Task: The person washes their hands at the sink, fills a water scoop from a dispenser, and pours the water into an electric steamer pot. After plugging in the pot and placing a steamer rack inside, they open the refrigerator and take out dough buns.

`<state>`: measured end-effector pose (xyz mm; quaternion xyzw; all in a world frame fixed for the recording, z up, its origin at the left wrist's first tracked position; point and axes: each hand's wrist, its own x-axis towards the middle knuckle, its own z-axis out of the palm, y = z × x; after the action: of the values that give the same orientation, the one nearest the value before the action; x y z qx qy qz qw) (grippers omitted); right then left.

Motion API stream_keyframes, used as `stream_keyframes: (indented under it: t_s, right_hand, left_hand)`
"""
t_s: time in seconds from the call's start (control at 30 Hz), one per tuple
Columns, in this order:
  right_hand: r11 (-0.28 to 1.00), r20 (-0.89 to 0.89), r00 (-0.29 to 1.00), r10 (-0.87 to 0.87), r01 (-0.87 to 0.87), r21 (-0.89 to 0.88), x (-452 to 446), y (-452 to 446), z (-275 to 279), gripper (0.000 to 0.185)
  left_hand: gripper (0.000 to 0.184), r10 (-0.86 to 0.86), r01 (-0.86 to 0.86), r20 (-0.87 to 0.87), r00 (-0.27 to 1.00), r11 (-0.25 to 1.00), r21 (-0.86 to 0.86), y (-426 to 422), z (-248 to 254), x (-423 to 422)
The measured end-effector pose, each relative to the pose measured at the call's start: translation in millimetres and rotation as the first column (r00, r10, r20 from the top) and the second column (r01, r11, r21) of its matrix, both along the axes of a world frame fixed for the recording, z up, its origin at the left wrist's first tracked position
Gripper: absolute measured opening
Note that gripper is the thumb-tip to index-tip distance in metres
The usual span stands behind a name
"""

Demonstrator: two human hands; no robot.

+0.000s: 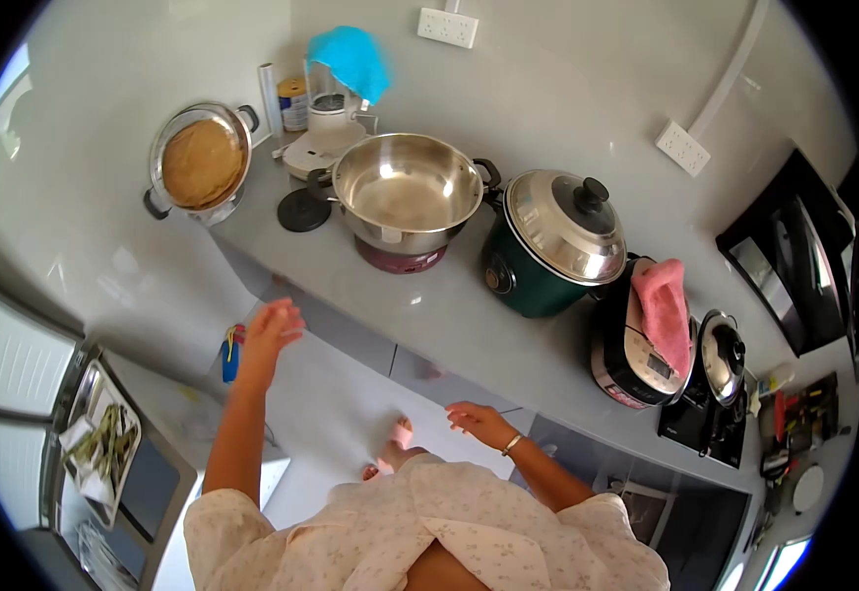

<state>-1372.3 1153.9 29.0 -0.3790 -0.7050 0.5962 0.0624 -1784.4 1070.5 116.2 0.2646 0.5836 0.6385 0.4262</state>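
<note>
My left hand is raised over the floor in front of the counter, its fingers apart and holding nothing. Lower and to the right, my right hand hangs in the air near the counter's front edge, fingers loosely stretched with nothing in them. Neither hand touches anything. Ahead of them, a wide steel pot with black handles rests on a maroon base, its shiny inside bottom visible. A flat black disc lies left of it. Farther left stands a steel pan with a stack of flat brown pancakes.
On the grey counter are a blender under a blue cloth, a green electric cooker, a multicooker with a pink cloth, and a lidded pan. A tray of green vegetables sits at lower left.
</note>
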Motion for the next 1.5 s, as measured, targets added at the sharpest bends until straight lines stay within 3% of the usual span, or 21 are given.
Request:
stream_keyframes:
  t_s: [0.17, 0.4, 0.5, 0.57, 0.6, 0.63, 0.7, 0.73, 0.77, 0.83, 0.9, 0.93, 0.97, 1.0, 1.23, 1.33, 1.5]
  right_hand:
    - [0.992, -0.101, 0.991, -0.084, 0.074, -0.102, -40.1, 67.1, -7.8, 0.032]
    - [0.887, -0.231, 0.876, -0.422, 0.347, -0.305, -117.2, 140.3, 26.4, 0.050]
    - [0.792, -0.278, 0.770, -0.575, 0.438, -0.425, -150.0, 163.7, 66.4, 0.061]
    - [0.710, -0.296, 0.672, -0.679, 0.498, -0.498, -170.4, 178.3, 86.5, 0.066]
    - [0.657, -0.264, 0.642, -0.720, 0.510, -0.555, -180.8, 183.1, 99.5, 0.065]
    - [0.602, -0.232, 0.609, -0.758, 0.518, -0.607, -192.7, 184.8, 111.5, 0.064]
    - [0.559, -0.189, 0.571, -0.799, 0.588, -0.585, -218.4, 179.5, 113.0, 0.062]
    - [0.532, -0.133, 0.565, -0.814, 0.635, -0.560, -230.0, 176.2, 107.9, 0.061]
    - [0.510, -0.127, 0.539, -0.833, 0.658, -0.555, -240.0, 177.1, 109.0, 0.061]
    - [0.395, -0.067, 0.438, -0.896, 0.721, -0.568, -258.0, 172.5, 102.7, 0.063]
    - [0.325, -0.064, 0.356, -0.932, 0.746, -0.582, -263.7, 175.5, 101.5, 0.055]
    - [0.355, -0.117, 0.356, -0.927, 0.731, -0.583, -263.0, 177.4, 98.5, 0.051]
    - [0.391, -0.180, 0.355, -0.917, 0.716, -0.578, -264.7, 177.1, 107.1, 0.047]
    - [0.323, -0.153, 0.290, -0.945, 0.739, -0.591, -268.9, 171.1, 103.6, 0.041]
    - [0.282, -0.245, 0.156, -0.957, 0.696, -0.660, -304.4, 114.6, 110.6, 0.039]
    - [0.255, -0.262, 0.080, -0.962, 0.617, -0.745, -311.2, 84.7, 104.4, 0.036]
    - [0.282, -0.341, -0.047, -0.939, 0.462, -0.841, -313.2, 34.4, 73.6, 0.037]
  left_hand:
    - [0.051, 0.069, -0.070, 0.015, 0.998, 0.996, 0.054, 101.2, 6.4, -47.4]
    - [0.058, 0.000, 0.001, 0.089, 0.996, 1.000, -0.007, 203.4, 1.5, -109.3]
    - [0.050, -0.111, 0.117, 0.262, 0.959, 0.993, -0.007, 235.8, 7.8, -128.4]
    - [0.040, -0.254, 0.301, 0.431, 0.866, 0.953, -0.043, 258.9, 21.2, -138.8]
    - [0.033, -0.150, 0.247, 0.484, 0.862, 0.958, -0.143, 265.1, 37.3, -133.7]
    - [0.033, -0.181, 0.284, 0.481, 0.858, 0.947, -0.150, 272.3, 39.6, -136.2]
    - [0.027, -0.322, 0.373, 0.713, 0.622, 0.923, 0.092, 288.7, 23.4, -146.5]
    - [0.027, -0.195, 0.326, 0.803, 0.563, 0.945, 0.001, 291.2, 23.7, -141.2]
    - [0.029, -0.225, 0.371, 0.880, 0.419, 0.926, 0.060, 296.3, 17.1, -141.7]
    - [0.033, -0.260, 0.439, 0.925, 0.276, 0.890, 0.120, 299.1, 5.1, -138.6]
    - [0.038, -0.399, 0.509, 0.883, 0.249, 0.829, 0.231, 303.8, -0.7, -143.1]
    - [0.042, -0.349, 0.496, 0.882, 0.315, 0.853, 0.160, 304.3, 1.6, -141.2]
    - [0.042, -0.361, 0.521, 0.882, 0.304, 0.838, 0.163, 306.1, 14.7, -143.2]
    - [0.042, -0.388, 0.517, 0.856, 0.341, 0.838, 0.174, 304.3, 14.2, -144.4]
    - [0.041, -0.520, 0.557, 0.760, 0.390, 0.790, 0.256, 270.8, 46.2, -163.7]
    - [0.043, -0.613, 0.585, 0.637, 0.467, 0.755, 0.297, 244.1, 71.7, -164.4]
    - [0.040, -0.749, 0.703, 0.447, 0.489, 0.642, 0.306, 190.3, 114.7, -146.8]
